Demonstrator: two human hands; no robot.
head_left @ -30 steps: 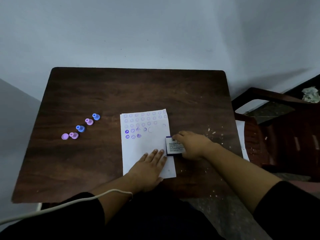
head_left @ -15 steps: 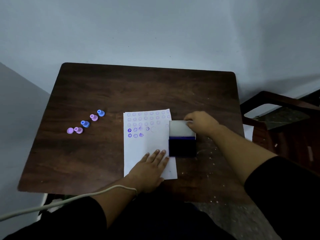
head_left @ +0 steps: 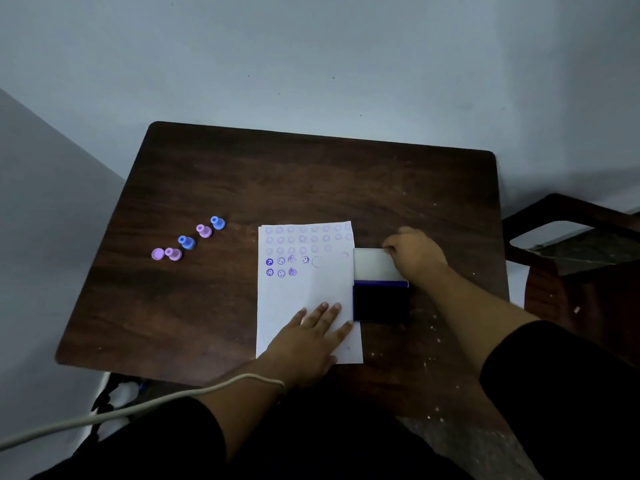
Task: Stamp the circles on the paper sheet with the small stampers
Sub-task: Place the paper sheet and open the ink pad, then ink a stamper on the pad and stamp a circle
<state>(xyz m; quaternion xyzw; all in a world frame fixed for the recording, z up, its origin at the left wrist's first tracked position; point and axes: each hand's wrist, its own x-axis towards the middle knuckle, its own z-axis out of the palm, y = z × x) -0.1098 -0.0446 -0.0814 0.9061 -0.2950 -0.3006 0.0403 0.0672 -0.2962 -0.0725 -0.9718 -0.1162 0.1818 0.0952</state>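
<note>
While the ink pad stands open beside the sheet, both hands are on the worktop (head_left: 242, 174).
Left hand: the left hand (head_left: 308, 336) lies flat on the lower part of the paper sheet (head_left: 304, 296), fingers straight and slightly spread, pressing it down; its fingertips point toward the ink pad.
Right hand: the right hand (head_left: 415, 252) holds the far edge of the ink pad lid (head_left: 372, 266), fingers curled over it.
Ink pad: the ink pad (head_left: 381, 303) sits just right of the sheet, touching or overlapping its right edge; the white lid is tipped back, the dark pad facing up.
Paper sheet: rows of faint circles along the top, a few darker purple stamps below them on the left, lower half blank.
Stampers: five small stampers (head_left: 187, 241), pink and blue, lie in a slanted row on the left of the worktop, well apart from the sheet.
Cable: a pale cable (head_left: 138, 408) crosses the left wrist.
Chair: a dark wooden chair (head_left: 571, 216) stands right of the worktop.
</note>
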